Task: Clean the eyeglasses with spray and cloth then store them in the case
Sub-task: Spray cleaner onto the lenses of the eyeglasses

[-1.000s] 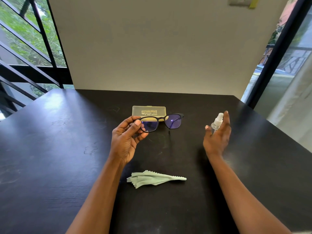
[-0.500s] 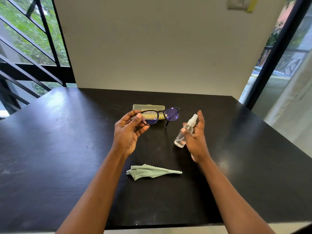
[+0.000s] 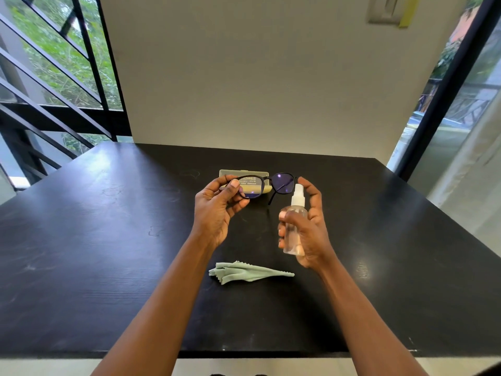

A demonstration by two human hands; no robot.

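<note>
While the left hand (image 3: 217, 210) pinches the glasses (image 3: 264, 185) by the left end of their black frame, thumb and fingers curled around it, the right hand (image 3: 307, 232) holds a clear spray bottle (image 3: 292, 226) upright just to the right of them. Its fingers wrap the bottle's body, and the forefinger stands raised beside the white nozzle, which sits near the right lens. Both hands are lifted above the black table (image 3: 108, 253). Behind the glasses, at the far middle of the table, lies the pale yellow case (image 3: 230, 173), partly seen through the left lens. A crumpled pale green cloth (image 3: 246, 272) lies on the table nearer the person, between the two forearms.
</note>
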